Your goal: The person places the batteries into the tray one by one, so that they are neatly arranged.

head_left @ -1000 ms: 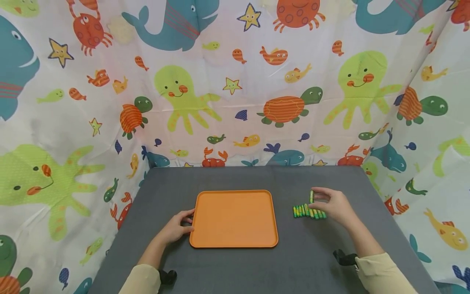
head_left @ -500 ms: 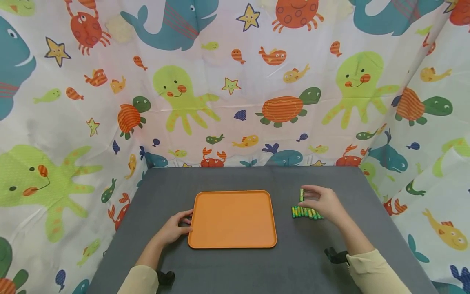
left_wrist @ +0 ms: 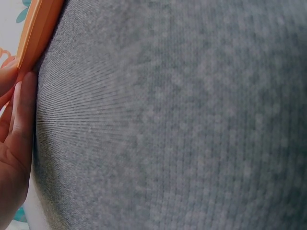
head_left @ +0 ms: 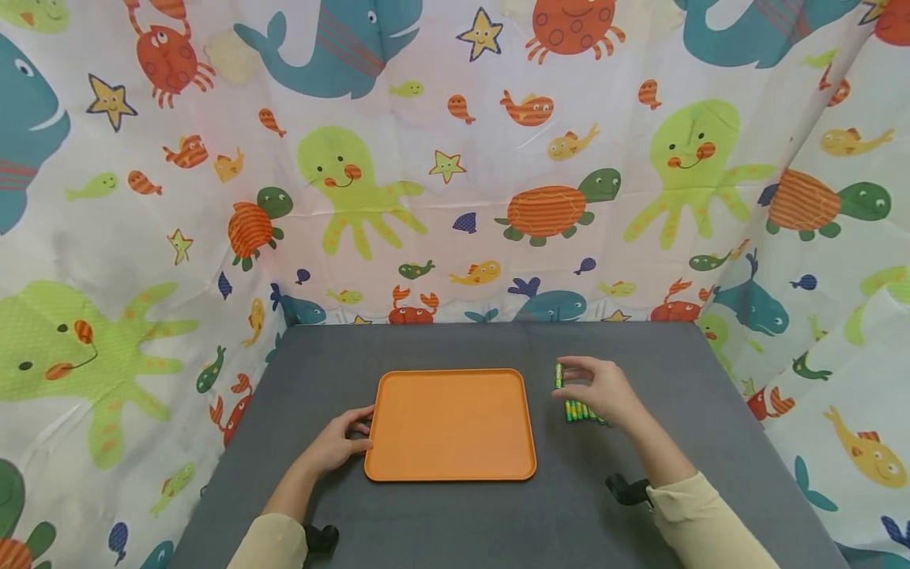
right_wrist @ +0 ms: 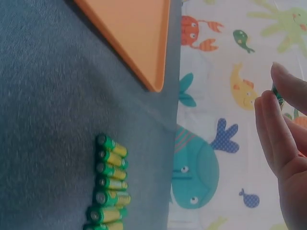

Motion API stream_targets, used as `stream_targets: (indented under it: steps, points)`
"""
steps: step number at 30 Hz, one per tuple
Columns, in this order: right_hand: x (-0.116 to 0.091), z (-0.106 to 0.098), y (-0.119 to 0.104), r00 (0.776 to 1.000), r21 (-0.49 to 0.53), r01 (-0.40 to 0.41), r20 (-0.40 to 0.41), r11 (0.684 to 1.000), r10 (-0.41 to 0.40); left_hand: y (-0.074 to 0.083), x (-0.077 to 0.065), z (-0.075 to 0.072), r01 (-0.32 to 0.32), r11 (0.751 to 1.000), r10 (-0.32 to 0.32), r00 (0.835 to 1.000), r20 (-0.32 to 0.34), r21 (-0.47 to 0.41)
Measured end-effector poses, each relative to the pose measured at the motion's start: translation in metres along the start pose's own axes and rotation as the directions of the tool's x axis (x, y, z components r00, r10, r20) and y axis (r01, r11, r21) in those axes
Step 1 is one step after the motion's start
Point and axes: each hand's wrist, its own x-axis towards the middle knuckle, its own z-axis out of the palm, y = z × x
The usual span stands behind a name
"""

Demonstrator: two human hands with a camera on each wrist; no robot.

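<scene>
A flat orange tray [head_left: 450, 425] lies on the dark grey table. My left hand [head_left: 338, 439] holds its left edge; in the left wrist view the fingers [left_wrist: 25, 103] and thumb meet at the tray's rim [left_wrist: 41, 28]. My right hand [head_left: 600, 389] pinches a slim green battery [head_left: 558, 376] between thumb and fingertips, lifted above the table right of the tray. In the right wrist view the fingers hide most of that battery [right_wrist: 277, 96]. Below the hand, several green and yellow batteries [right_wrist: 112, 171] lie side by side in a row, partly covered in the head view.
A white curtain [head_left: 441, 118] printed with sea animals hangs behind the table and along both sides. Grey tabletop [head_left: 455, 525] lies in front of the tray. Dark wrist straps [head_left: 629, 490] sit by both cream sleeves.
My right hand has moved left with the battery, from over the right part of the row to beyond its left end. The left hand stays on the tray's edge.
</scene>
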Motion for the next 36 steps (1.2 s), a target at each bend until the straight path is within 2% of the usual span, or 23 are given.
stream_targets:
  steps: [24, 36]
  points:
    - [0.013, 0.036, -0.026, 0.997, 0.079, 0.049, 0.047, 0.996, -0.053, 0.003, -0.002, 0.001, 0.011, 1.0, -0.011, 1.0, -0.005, -0.025]
    - [0.02, 0.053, -0.03, 0.996, 0.097, 0.037, 0.073, 0.995, -0.045, 0.0, -0.001, 0.001, 0.015, 0.999, -0.015, 1.0, 0.0, -0.044]
